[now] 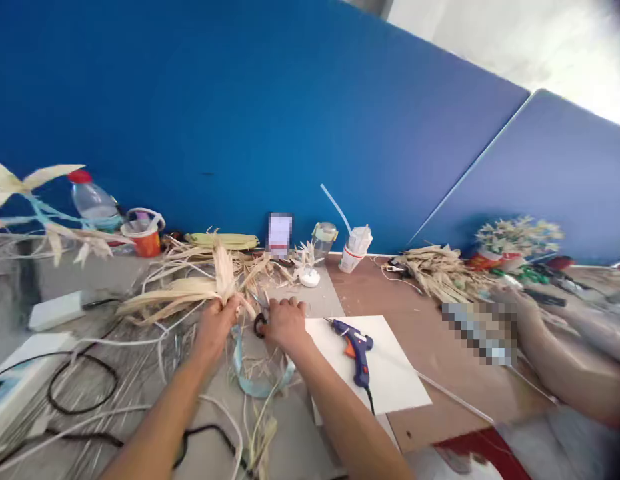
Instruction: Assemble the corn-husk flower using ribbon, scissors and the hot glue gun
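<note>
Husk bundle [223, 272], pale straw-yellow, papery, splayed, ragged

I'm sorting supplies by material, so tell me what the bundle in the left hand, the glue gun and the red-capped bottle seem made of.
Bundle: dried leaf, perhaps corn husk, matte; it looks papery and fibrous.
Glue gun: probably hard plastic, smooth; moulded blue body, orange trigger.
Bottle: likely clear plastic, shiny; see-through with highlights, though glass isn't ruled out.

The grey-and-brown tabletop [370, 293] carries dry husks [437, 275], a white sheet [397, 380], a stuffed paper cup [351, 260] and tangled cables.
</note>
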A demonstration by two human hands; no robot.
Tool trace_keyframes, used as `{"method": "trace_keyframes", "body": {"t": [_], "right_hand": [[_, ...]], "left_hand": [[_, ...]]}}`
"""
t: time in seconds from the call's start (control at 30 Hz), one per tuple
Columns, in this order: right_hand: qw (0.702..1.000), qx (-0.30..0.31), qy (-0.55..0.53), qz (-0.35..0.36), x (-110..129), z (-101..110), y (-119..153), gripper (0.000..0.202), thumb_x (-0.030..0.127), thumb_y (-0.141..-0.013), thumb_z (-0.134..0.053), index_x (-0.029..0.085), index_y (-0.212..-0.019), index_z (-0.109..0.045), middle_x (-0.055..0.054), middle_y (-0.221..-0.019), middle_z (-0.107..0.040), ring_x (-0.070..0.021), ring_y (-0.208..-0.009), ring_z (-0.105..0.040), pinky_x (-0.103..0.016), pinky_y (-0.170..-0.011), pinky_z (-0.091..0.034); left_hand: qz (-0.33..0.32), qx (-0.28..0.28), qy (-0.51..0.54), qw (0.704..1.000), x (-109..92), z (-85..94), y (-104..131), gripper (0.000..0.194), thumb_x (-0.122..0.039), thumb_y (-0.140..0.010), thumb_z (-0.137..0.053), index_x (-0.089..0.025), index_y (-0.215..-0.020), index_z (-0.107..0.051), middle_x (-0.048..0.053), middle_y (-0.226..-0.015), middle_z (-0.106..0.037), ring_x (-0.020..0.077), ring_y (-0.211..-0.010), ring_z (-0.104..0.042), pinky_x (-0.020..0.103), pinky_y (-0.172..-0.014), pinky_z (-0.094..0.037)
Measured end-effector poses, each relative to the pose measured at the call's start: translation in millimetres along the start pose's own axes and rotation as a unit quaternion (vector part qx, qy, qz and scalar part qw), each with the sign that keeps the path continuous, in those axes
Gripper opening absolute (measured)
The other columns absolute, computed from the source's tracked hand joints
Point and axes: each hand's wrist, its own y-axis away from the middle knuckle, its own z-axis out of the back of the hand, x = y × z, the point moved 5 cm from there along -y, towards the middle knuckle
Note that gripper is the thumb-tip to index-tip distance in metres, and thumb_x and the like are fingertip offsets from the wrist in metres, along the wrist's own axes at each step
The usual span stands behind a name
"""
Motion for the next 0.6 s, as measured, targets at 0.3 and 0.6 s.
{"method": "trace_keyframes", "body": {"t": [0.3,0.6], "right_hand": [[1.000,0.014,-0.004,-0.020,-1.4,1.6,5.7,0.024,0.024,-0.075,-0.051,0.018,-0.094,-0.064,-0.013,-0.091,-0.066,-0.0281,-0.093,-0.053,-0.039,-0.076,-0.030],[0.999,0.030,0.020,0.011,3.8,7.7,8.5,0.019,0.020,-0.075,-0.050,0.016,-0.085,-0.066,-0.014,-0.084,-0.069,-0.0280,-0.089,-0.059,-0.043,-0.083,-0.029]], "left_hand": [[0.000,0.034,0.037,0.999,0.6,-2.6,0.9,0.034,-0.048,-0.067,-0.064,-0.014,-0.068,-0.062,-0.009,-0.041,-0.029,0.0069,-0.039,-0.024,0.022,-0.040,-0.018],[0.014,0.058,0.078,0.995,-0.9,-6.5,1.6,0.033,-0.044,-0.068,-0.065,-0.012,-0.072,-0.063,-0.010,-0.041,-0.027,0.0055,-0.039,-0.021,0.021,-0.041,-0.016]]}}
